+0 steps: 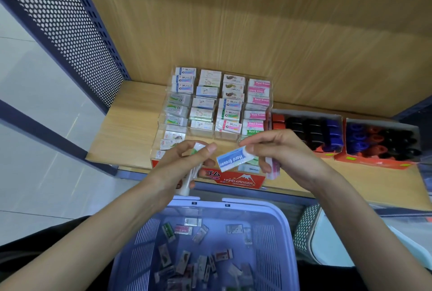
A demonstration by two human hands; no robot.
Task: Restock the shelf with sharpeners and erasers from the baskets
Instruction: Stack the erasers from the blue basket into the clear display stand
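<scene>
A clear tiered eraser display stands on the wooden shelf, filled with rows of wrapped erasers. My left hand grips a small stack of erasers, with a green-and-white one at the top. My right hand pinches a blue "Hard Eraser" between thumb and fingertips and holds a pink eraser under its curled lower fingers. Both hands hover over the display's front row. Below them a lilac basket holds several loose erasers.
Two red cardboard boxes of red, black and blue sharpeners sit to the right of the display. A white perforated basket stands at the lower right. A dark perforated metal panel bounds the shelf on the left.
</scene>
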